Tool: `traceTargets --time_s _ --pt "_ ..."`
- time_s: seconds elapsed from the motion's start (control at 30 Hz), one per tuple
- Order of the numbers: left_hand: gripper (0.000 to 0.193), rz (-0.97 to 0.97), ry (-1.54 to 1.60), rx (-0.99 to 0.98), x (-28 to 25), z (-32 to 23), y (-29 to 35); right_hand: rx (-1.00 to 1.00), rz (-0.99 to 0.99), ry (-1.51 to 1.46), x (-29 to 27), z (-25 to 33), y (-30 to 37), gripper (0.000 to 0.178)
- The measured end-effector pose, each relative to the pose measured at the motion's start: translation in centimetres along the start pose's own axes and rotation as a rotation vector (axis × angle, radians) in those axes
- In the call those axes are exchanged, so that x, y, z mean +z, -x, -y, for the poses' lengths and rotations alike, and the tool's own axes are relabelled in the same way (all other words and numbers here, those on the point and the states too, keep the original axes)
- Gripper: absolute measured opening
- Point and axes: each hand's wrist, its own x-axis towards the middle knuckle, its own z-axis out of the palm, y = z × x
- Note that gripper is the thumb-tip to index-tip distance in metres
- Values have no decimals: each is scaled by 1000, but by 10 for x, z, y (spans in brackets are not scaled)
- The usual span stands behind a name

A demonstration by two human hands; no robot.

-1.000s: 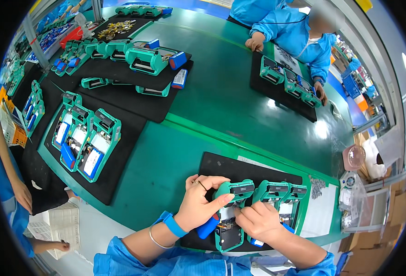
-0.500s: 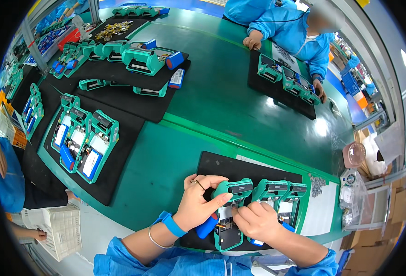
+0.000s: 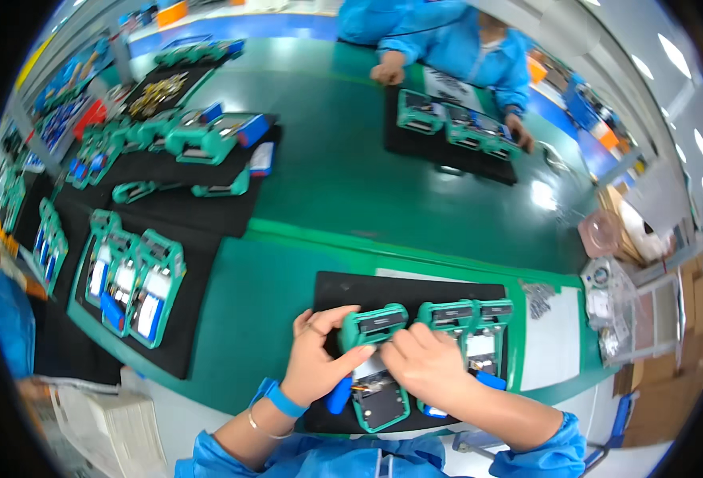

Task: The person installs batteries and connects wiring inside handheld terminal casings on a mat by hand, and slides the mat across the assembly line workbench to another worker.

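A green device housing (image 3: 381, 402) with a black lower panel and wires inside lies on a black mat (image 3: 335, 288) in front of me. My left hand (image 3: 319, 356) is closed around the left side of its upper end, thumb across the front. My right hand (image 3: 424, 362) has its fingers bent and pressed together over the middle of the housing; whatever they pinch is hidden. A blue battery pack (image 3: 338, 396) rests beside the housing's left edge. Two similar open housings, a nearer one (image 3: 445, 313) and a farther one (image 3: 492, 309), stand to the right, partly behind my right hand.
More green housings (image 3: 140, 279) with blue packs lie on mats at left. A person (image 3: 467, 60) in blue sits across the green table (image 3: 327, 175), hands beside a mat of housings (image 3: 459, 127). White paper (image 3: 550, 338) and small metal parts (image 3: 537, 299) lie right.
The whole view has shifted and tilted slightly. My left hand keeps its hold on the housing, while my right hand stays at its middle, turned a little more over it.
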Motion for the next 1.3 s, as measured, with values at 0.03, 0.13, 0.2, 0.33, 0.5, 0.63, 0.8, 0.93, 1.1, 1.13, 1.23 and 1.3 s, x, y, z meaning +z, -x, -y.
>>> traceTargets --time_s 0.03,0.13,0.2,0.33,0.5,0.63,0.8,0.93,1.1,1.13,1.23,1.3 --pt "55 -20 39 5 -1 2 3 7 25 -30 -2 1 -1 17" --pt "49 -25 96 -119 -6 6 4 -22 -51 -146 -1 -7 6 19" --pt "47 -3 110 -105 -9 9 -2 79 -172 -181 -9 -19 23 18" --pt "49 77 244 -261 -21 -5 -16 516 -354 -193 -17 -66 88 9" --pt "56 -3 -498 294 -3 -46 -8 1121 -481 -320 9 -138 199 7" --pt "54 385 -606 522 51 -74 24 1165 -522 -398 27 -162 223 13" --pt "61 623 -687 615 95 -66 35 1161 -399 -295 26 -164 214 15" --pt "56 524 -470 474 84 -61 33 1189 -444 -258 29 -161 213 14" --pt "44 363 -724 373 57 -54 50 1184 -528 -186 29 -161 222 12" --pt "45 375 -781 329 53 -53 54 1221 -624 -215 23 -155 208 13" --pt "59 369 -758 290 55 -59 51 1222 -631 -389 15 -127 211 12" --pt "73 349 -713 346 63 -71 40 966 -463 -503 2 -89 209 14"
